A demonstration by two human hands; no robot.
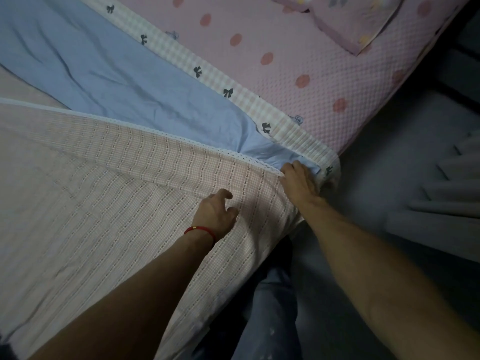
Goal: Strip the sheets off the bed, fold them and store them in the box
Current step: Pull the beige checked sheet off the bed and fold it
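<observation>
Two hands at work near the bed's edge, right of centre frame. Right hand (298, 181) planted at the corner where three layers meet: pink checked sheet (130, 193) with its lace-trimmed edge, blue sheet (117, 74) beneath, and bow-printed border strip (197, 71) beyond. Fingers bent down over the blue sheet's corner, apparently pinching it; grip itself hidden under the knuckles, so firmness not certain. Left hand (215, 213), red cord at the wrist, hovering just lower left of the right, fingers loosely curled, holding nothing, fingertips close to or brushing the checked cloth.

Lace edge running as the long axis from middle left of frame down to the right hand. Blue sheet spreading from that corner toward upper left. Likely pull, then: back along that diagonal, away from the dotted pink mattress cover (298, 61) at upper right. Right hand nearer the corner. No box in view.
</observation>
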